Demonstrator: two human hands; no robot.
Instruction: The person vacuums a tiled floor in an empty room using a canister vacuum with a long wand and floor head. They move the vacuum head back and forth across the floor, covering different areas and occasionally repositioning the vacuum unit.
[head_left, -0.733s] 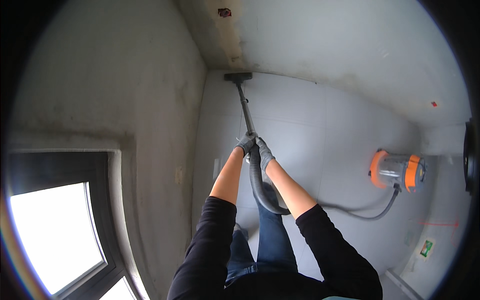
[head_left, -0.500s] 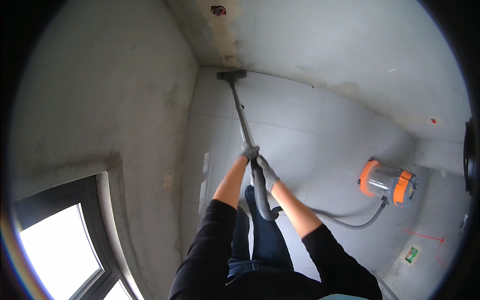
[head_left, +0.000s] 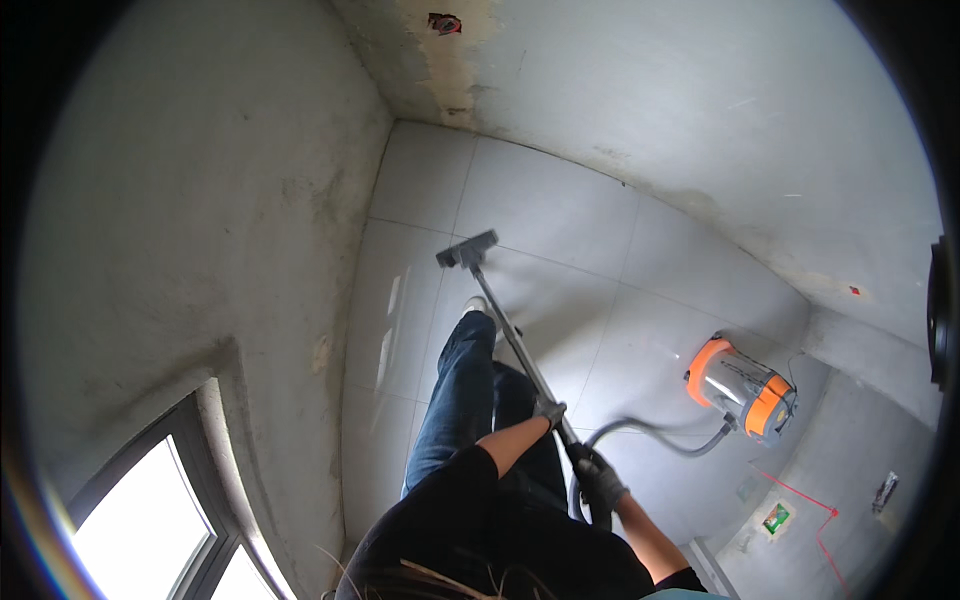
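wand (head_left: 520, 350) runs 11 o'clock from my hands to nozzle (head_left: 467, 250) flat on tile floor (head_left: 560, 210) | left hand (head_left: 548, 411) clenched on wand, upper | right hand (head_left: 598, 476) clenched lower, at hose (head_left: 650, 432) joint | canister (head_left: 742, 389) at 3 o'clock, well apart | window (head_left: 150, 520) at 8 o'clock

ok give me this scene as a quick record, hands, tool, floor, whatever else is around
left hand: gloved left hand grips the dark metal vacuum wand
right hand: gloved right hand holds the wand's lower end, where the grey hose joins
nozzle: flat dark floor nozzle on the pale grey tiled floor
vacuum: orange and silver canister vacuum to the person's right
window: bright window, lower left
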